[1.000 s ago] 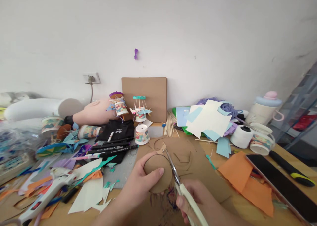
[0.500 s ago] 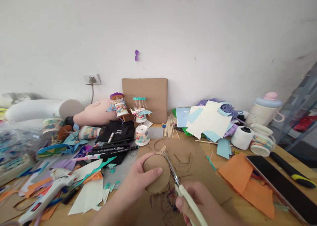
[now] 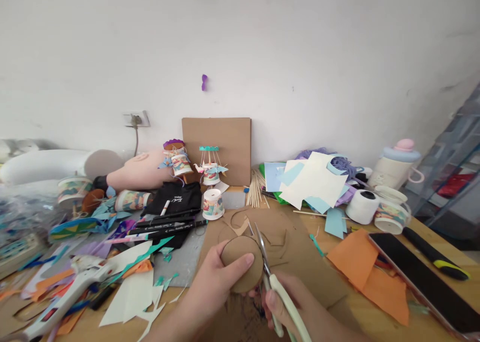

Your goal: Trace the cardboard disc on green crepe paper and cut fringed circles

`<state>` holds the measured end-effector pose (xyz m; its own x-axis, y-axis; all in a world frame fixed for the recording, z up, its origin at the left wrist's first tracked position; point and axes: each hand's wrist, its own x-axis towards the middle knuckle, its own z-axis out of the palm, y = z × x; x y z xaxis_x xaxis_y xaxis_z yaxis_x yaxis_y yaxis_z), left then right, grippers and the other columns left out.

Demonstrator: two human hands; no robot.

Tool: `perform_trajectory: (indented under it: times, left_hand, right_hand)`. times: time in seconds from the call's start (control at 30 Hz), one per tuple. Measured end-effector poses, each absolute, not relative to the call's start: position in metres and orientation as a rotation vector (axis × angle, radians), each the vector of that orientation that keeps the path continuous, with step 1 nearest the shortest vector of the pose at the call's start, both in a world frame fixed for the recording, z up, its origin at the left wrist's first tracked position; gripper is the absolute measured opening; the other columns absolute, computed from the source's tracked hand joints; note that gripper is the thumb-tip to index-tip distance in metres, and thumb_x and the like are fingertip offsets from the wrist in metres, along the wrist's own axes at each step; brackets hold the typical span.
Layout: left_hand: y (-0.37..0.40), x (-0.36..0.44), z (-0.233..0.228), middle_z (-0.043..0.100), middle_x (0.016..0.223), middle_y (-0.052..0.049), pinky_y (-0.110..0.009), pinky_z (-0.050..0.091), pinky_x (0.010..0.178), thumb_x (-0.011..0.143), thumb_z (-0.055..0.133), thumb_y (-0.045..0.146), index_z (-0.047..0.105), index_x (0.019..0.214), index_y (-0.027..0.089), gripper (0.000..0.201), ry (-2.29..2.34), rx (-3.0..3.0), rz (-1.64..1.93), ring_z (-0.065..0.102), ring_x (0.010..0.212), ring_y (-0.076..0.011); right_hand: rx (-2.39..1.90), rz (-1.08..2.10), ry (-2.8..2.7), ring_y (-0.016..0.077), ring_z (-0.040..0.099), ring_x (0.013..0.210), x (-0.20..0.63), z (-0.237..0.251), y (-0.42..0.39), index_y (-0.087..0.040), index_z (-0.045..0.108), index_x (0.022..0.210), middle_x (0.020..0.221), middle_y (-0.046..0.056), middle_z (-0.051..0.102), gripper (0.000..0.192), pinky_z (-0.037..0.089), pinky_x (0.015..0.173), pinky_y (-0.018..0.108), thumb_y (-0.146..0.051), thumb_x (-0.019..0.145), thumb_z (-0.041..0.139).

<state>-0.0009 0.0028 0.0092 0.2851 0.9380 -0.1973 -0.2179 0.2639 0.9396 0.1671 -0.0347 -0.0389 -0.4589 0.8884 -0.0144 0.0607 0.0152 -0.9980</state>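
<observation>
The left hand pinches one cardboard disc; the right hand grips one pair of scissors, blades seemingly open.

Wooden table, orange paper, phone

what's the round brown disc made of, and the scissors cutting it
The disc, pinched in the left hand, looks like plain cardboard: matte tan, the same tone as the cut sheet under it. The scissors in the right hand have thin shiny grey blades, likely steel, and smooth pale green handles, probably plastic.
</observation>
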Motion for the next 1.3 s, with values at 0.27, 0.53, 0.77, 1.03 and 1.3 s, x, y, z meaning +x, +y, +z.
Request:
perform_trajectory:
  times: [0.27,0.53,0.77,1.03,1.3]
  left_hand:
    - [0.001,-0.001,0.015,0.066,0.054,-0.002,-0.020,0.045,0.042,0.062,0.082,0.044,0.061,0.072,0.015,0.037,0.927,1.012,0.939,0.056,0.041,-0.0114]
    - [0.003,-0.004,0.017,0.066,0.055,-0.001,-0.020,0.045,0.042,0.065,0.081,0.042,0.061,0.073,0.016,0.033,0.918,1.039,0.923,0.056,0.042,-0.0110]
    - [0.006,-0.008,0.014,0.068,0.056,-0.002,-0.021,0.047,0.043,0.067,0.080,0.042,0.060,0.078,0.015,0.035,0.906,1.042,0.903,0.057,0.042,-0.0115]
    - [0.007,-0.012,0.014,0.068,0.058,-0.002,-0.022,0.050,0.042,0.061,0.083,0.045,0.060,0.079,0.013,0.043,0.908,1.046,0.884,0.059,0.045,-0.0126]
    - [0.009,-0.017,0.013,0.068,0.058,-0.002,-0.022,0.051,0.043,0.067,0.080,0.040,0.062,0.076,0.013,0.034,0.874,1.100,0.840,0.058,0.043,-0.0116]
  right_hand:
    - [-1.002,1.566,-1.581,0.0091,0.046,0.053,0.167,-0.038,-0.034,-0.016,0.058,0.093,0.066,-0.001,0.048,0.064,0.041,0.048,0.018,-0.077,0.080,0.045]
    - [-1.048,1.609,-1.595,0.0078,0.045,0.051,0.164,-0.022,-0.036,-0.015,0.059,0.090,0.064,-0.002,0.047,0.069,0.039,0.046,0.016,-0.081,0.078,0.042]
    - [-1.120,1.656,-1.600,0.0068,0.044,0.049,0.166,-0.014,-0.033,-0.014,0.063,0.096,0.062,-0.003,0.043,0.077,0.038,0.044,0.015,-0.084,0.074,0.042]
    - [-1.077,1.641,-1.663,0.0055,0.040,0.045,0.169,-0.016,-0.029,-0.014,0.066,0.096,0.056,-0.004,0.042,0.077,0.033,0.040,0.013,-0.083,0.074,0.044]
    - [-1.143,1.728,-1.589,0.0040,0.041,0.044,0.170,-0.012,-0.033,-0.014,0.066,0.093,0.057,-0.005,0.046,0.073,0.033,0.040,0.012,-0.082,0.072,0.050]
